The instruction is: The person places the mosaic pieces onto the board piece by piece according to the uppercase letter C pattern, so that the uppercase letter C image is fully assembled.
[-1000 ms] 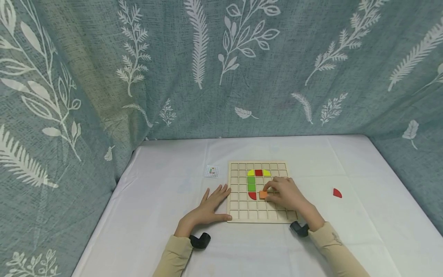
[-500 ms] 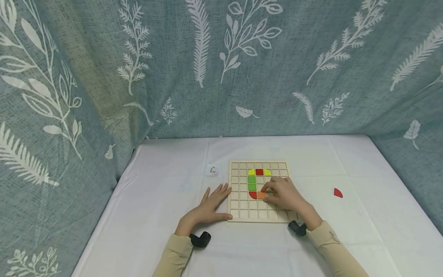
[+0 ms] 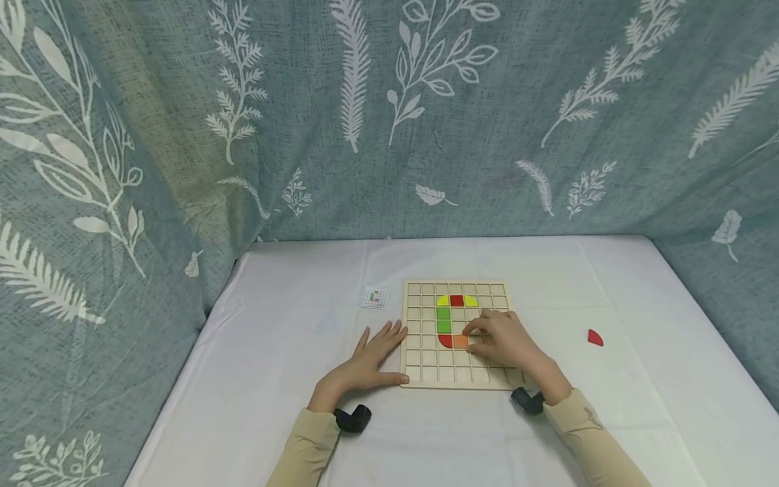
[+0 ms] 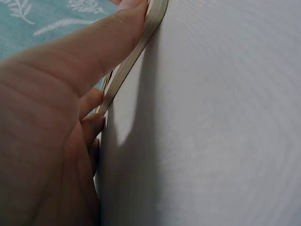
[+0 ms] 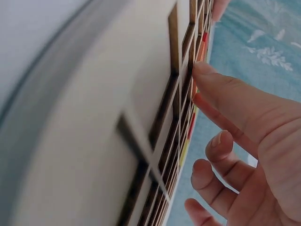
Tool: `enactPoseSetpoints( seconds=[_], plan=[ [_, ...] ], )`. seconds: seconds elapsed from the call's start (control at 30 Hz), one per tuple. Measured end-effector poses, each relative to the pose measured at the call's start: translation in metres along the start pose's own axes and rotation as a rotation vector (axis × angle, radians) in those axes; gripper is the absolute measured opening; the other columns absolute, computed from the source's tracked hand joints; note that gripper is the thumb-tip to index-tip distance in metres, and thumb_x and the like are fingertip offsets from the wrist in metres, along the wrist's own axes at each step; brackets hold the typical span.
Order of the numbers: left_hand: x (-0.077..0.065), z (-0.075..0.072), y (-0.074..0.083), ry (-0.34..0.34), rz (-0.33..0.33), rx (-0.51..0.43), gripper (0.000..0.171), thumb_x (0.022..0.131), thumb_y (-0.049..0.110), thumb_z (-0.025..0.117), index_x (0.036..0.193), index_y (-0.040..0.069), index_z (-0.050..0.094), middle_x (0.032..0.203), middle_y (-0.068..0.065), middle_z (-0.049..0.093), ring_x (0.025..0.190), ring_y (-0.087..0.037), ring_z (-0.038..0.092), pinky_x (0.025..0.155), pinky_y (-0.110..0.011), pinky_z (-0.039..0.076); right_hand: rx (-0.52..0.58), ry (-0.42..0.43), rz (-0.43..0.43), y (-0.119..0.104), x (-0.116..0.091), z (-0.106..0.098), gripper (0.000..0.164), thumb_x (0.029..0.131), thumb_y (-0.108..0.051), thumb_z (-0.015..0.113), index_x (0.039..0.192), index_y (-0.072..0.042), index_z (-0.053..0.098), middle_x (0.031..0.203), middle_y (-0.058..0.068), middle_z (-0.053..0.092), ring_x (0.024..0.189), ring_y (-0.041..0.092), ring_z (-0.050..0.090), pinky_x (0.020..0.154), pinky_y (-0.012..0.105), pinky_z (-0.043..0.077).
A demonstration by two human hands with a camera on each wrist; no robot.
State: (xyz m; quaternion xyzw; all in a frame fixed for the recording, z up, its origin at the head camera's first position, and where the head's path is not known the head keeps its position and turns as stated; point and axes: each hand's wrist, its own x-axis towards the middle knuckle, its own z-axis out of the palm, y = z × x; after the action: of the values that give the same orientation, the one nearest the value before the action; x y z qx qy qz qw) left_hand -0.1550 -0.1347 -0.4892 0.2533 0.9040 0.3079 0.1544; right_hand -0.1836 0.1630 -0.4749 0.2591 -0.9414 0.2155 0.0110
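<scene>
A wooden grid board [image 3: 426,376] lies on the white table. My left hand [image 3: 363,365], fingers spread, rests along its left edge, with the thumb at the lower left corner. An orange square tile [image 3: 460,341] sits flat in a cell, right of a red quarter-round tile [image 3: 445,341]. My right hand [image 3: 504,341] is over the board, thumb and index fingertips by the orange tile's right side and apart from each other. Green square tiles [image 3: 444,320] run up from the red quarter-round. At the top, a red square tile [image 3: 456,301] lies between yellow quarter-round tiles [image 3: 471,302].
A loose red quarter-round tile [image 3: 595,337] lies on the table right of the board. Left of the board's upper corner is a small printed pattern card [image 3: 374,297]. A leaf-patterned blue-green cloth [image 3: 365,189] hangs behind and at the sides.
The orange tile moved left and down into the cell beside the red quarter-round. My right hand let go of it and drew slightly to the right. My left hand stayed put.
</scene>
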Motion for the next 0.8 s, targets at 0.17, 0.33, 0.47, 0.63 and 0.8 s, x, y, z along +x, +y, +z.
enactPoseSetpoints(
  seconds=[0.17,0.33,0.47,0.63,0.8],
  plan=[
    [0.0,-0.001,0.0,0.001,-0.002,0.002,0.087,0.08,0.046,0.067,0.148,0.014,0.023,0.156,-0.005,0.013,0.144,-0.022,0.003,0.115,-0.049,-0.01,0.002,0.0,0.007,0.005,-0.005,-0.004,0.025,0.075,-0.028,0.077,0.097,-0.019,0.071,0.083,-0.008,0.057,0.077,0.009,0.051,0.079,0.04,0.037],
    [-0.001,-0.001,0.0,-0.002,-0.006,-0.007,0.087,0.08,0.046,0.067,0.148,0.014,0.023,0.156,-0.005,0.012,0.144,-0.023,0.003,0.115,-0.048,-0.011,-0.011,0.012,0.007,0.01,-0.012,-0.007,0.024,0.075,-0.027,0.077,0.096,-0.019,0.071,0.08,-0.008,0.055,0.075,0.008,0.049,0.08,0.044,0.039],
    [-0.001,0.0,0.0,-0.003,-0.005,-0.016,0.087,0.08,0.046,0.067,0.148,0.014,0.023,0.156,-0.006,0.012,0.144,-0.023,0.003,0.115,-0.048,-0.01,-0.01,0.019,0.031,0.015,-0.018,-0.011,0.024,0.074,-0.027,0.077,0.096,-0.019,0.071,0.078,-0.009,0.053,0.073,0.007,0.047,0.079,0.042,0.038],
    [-0.002,0.0,0.001,-0.004,-0.011,-0.021,0.087,0.08,0.046,0.067,0.148,0.014,0.023,0.156,-0.006,0.012,0.144,-0.023,0.002,0.115,-0.048,-0.011,0.008,0.026,0.06,0.021,-0.024,-0.017,0.024,0.075,-0.025,0.077,0.097,-0.019,0.07,0.076,-0.009,0.052,0.07,0.008,0.045,0.078,0.037,0.035],
    [-0.002,0.001,0.0,0.0,-0.012,-0.011,0.088,0.079,0.047,0.067,0.148,0.014,0.023,0.156,-0.005,0.013,0.144,-0.022,0.003,0.115,-0.048,-0.011,0.0,0.036,0.08,0.027,-0.03,-0.024,0.024,0.076,-0.026,0.076,0.097,-0.017,0.07,0.078,-0.006,0.053,0.071,0.01,0.048,0.077,0.038,0.034]
  ],
)
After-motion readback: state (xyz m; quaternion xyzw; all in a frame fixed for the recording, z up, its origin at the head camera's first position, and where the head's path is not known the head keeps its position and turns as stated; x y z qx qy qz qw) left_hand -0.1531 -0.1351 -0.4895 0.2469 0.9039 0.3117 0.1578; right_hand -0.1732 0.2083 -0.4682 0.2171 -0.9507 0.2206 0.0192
